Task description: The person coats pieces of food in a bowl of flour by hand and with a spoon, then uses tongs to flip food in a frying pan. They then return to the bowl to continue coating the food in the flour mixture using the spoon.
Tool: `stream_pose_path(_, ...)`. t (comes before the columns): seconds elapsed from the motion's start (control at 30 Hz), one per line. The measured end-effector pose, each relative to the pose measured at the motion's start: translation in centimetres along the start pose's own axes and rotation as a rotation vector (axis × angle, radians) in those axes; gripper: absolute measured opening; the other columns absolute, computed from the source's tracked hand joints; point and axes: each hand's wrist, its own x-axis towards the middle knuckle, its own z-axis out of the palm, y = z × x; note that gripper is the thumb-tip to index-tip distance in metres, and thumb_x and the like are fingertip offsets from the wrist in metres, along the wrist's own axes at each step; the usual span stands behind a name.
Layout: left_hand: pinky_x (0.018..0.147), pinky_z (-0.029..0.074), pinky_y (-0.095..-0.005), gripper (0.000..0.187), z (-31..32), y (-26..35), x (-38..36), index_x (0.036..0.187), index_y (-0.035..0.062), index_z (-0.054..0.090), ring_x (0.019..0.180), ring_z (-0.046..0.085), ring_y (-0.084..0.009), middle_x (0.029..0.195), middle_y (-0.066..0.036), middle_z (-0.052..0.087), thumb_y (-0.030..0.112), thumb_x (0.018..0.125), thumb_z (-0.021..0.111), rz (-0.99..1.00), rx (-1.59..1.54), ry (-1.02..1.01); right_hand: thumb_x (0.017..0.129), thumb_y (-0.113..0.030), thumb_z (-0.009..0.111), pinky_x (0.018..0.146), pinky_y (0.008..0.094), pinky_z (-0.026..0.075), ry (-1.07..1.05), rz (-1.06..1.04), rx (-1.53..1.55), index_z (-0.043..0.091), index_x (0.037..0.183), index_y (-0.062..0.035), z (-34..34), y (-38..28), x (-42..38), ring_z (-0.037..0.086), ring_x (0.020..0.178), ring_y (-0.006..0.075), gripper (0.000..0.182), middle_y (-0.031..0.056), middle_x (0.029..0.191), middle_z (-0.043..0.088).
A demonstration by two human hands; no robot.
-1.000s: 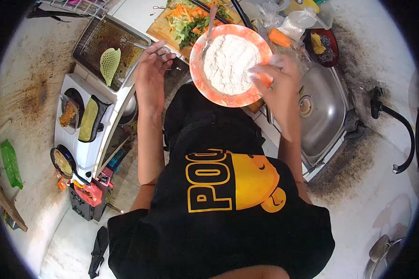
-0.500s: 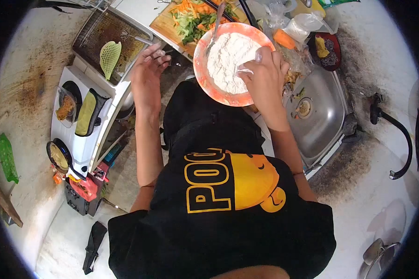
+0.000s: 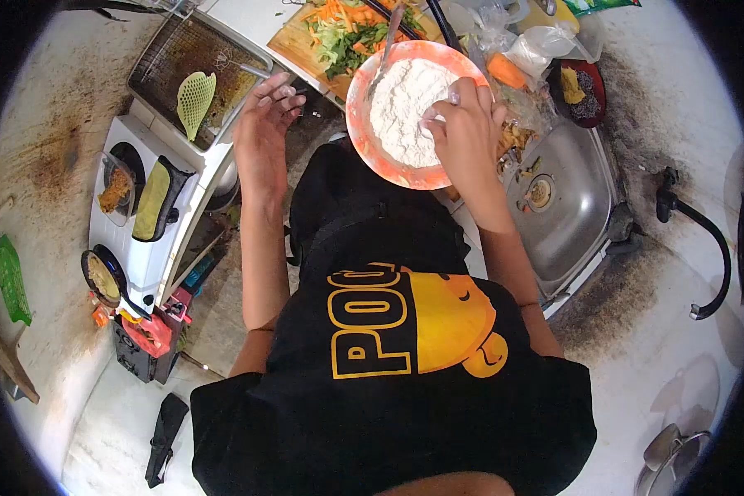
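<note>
- Closest to my camera is the black cloth T-shirt (image 3: 388,430) with yellow print.
- The left hand (image 3: 264,116) has its fingers loosely apart, and I see nothing in it.
- The right hand (image 3: 467,124) was a blur, spread at the bowl's side, a second ago. Now its fingers curl toward the thumb over the powder, so the work is in there. I can't tell if they pinch any.
- The round orange bowl (image 3: 358,124) is straight ahead of the shirt. It holds soft white powder (image 3: 397,116) and a metal spoon (image 3: 391,37).
- Past it, a flat wooden board (image 3: 289,41) holds orange and green vegetable shreds (image 3: 347,37).
- Off left, a brown-stained metal tray (image 3: 161,91) holds a pale green ladle with holes (image 3: 196,103).
- Off right, the grey steel sink (image 3: 574,215) has little scraps near its drain.
</note>
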Motion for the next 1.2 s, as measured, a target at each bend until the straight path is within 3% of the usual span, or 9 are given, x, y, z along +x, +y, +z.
stream_pose_path(0.17, 0.095, 0.040, -0.0346, 0.043, 0.2, 0.5, -0.1, 0.122, -0.0014, 0.052, 0.103, 0.056, -0.0208, 0.106, -0.006, 0.058, 0.026, 0.090, 0.048, 0.020, -0.003, 0.010, 0.067, -0.010, 0.076, 0.085, 0.0404, 0.043, 0.139, 0.113, 0.251, 0.073, 0.084, -0.0073, -3.8, 2.8, -0.1, 0.056, 0.096, 0.0292, 0.017, 0.0101, 0.095, 0.059)
stream_pose_path(0.37, 0.091, 0.041, -0.0343, 0.039, 0.0, 0.3, 0.3, 0.120, -0.0022, 0.054, 0.098, 0.059, -0.0197, 0.100, -0.006, 0.060, 0.022, 0.092, 0.044, 0.039, -0.011, 0.014, 0.067, -0.022, 0.081, 0.077, 0.0387, 0.049, 0.543, 0.570, -0.076, 0.076, 0.088, -0.0133, -8.5, 16.6, -6.7, 0.064, 0.084, 0.0280, 0.023, 0.0131, 0.090, 0.066)
stream_pose_path(0.57, 0.091, 0.042, -0.0334, 0.039, 0.6, -0.1, 0.9, 0.121, -0.0023, 0.054, 0.098, 0.060, -0.0193, 0.101, -0.006, 0.061, 0.023, 0.092, 0.046, 0.021, -0.021, -0.026, 0.071, -0.024, 0.079, 0.063, 0.0382, 0.051, 0.432, 0.897, -0.257, 0.077, 0.083, -0.0120, -5.1, 21.3, -12.9, 0.064, 0.060, 0.0249, 0.016, 0.0113, 0.064, 0.065)
stream_pose_path(0.63, 0.091, 0.042, -0.0331, 0.040, 1.1, -0.4, 1.1, 0.121, -0.0023, 0.054, 0.098, 0.060, -0.0192, 0.102, -0.006, 0.061, 0.023, 0.092, 0.046, 0.016, -0.049, -0.083, 0.074, -0.023, 0.076, 0.063, 0.0376, 0.052, 0.437, 0.894, -0.047, 0.077, 0.080, -0.0111, -2.6, 22.2, -14.7, 0.066, 0.061, 0.0249, 0.013, 0.0116, 0.062, 0.066)
stream_pose_path(0.73, 0.092, 0.042, -0.0332, 0.041, 1.4, -0.1, 1.0, 0.122, -0.0013, 0.054, 0.099, 0.060, -0.0202, 0.103, -0.006, 0.061, 0.025, 0.091, 0.048, 0.061, -0.035, -0.105, 0.075, -0.024, 0.075, 0.064, 0.0393, 0.054, 0.281, 0.901, -0.118, 0.077, 0.081, -0.0107, -1.1, 23.8, -16.6, 0.069, 0.067, 0.0282, 0.015, 0.0153, 0.070, 0.069)
stream_pose_path(0.9, 0.093, 0.042, -0.0341, 0.041, 0.4, -0.2, 1.4, 0.123, -0.0009, 0.054, 0.100, 0.059, -0.0216, 0.105, -0.007, 0.060, 0.025, 0.091, 0.049, 0.030, -0.005, -0.124, 0.076, -0.029, 0.076, 0.067, 0.0409, 0.055, 0.301, 1.220, -0.245, 0.077, 0.081, -0.0086, -3.5, 20.8, -15.0, 0.070, 0.069, 0.0314, 0.021, 0.0163, 0.073, 0.070)
stream_pose_path(1.07, 0.099, 0.039, -0.0359, 0.049, 0.6, -0.1, 1.6, 0.131, -0.0002, 0.047, 0.108, 0.054, -0.0216, 0.114, -0.006, 0.057, 0.029, 0.092, 0.050, 0.013, 0.032, -0.152, 0.078, -0.035, 0.075, 0.066, 0.0411, 0.054, 0.421, 1.176, 0.112, 0.075, 0.084, -0.0082, -2.9, 22.9, -16.6, 0.069, 0.068, 0.0307, 0.027, 0.0136, 0.065, 0.067)
stream_pose_path(1.13, 0.099, 0.039, -0.0357, 0.048, 1.1, -0.1, 1.4, 0.130, -0.0001, 0.048, 0.108, 0.054, -0.0212, 0.113, -0.006, 0.057, 0.028, 0.092, 0.050, 0.013, 0.038, -0.137, 0.083, -0.027, 0.071, 0.060, 0.0399, 0.051, 0.445, 0.737, -0.451, 0.073, 0.088, -0.0068, -1.5, 23.6, -16.8, 0.067, 0.062, 0.0261, 0.021, 0.0107, 0.061, 0.064)
stream_pose_path(1.2, 0.094, 0.041, -0.0340, 0.041, 1.9, -0.3, 1.3, 0.121, -0.0018, 0.055, 0.097, 0.059, -0.0197, 0.100, -0.006, 0.061, 0.024, 0.090, 0.048, 0.039, 0.047, -0.096, 0.084, -0.023, 0.069, 0.057, 0.0392, 0.048, 0.448, 0.881, -0.280, 0.072, 0.091, -0.0059, -4.0, 19.6, -13.1, 0.065, 0.060, 0.0244, 0.018, 0.0106, 0.062, 0.064)
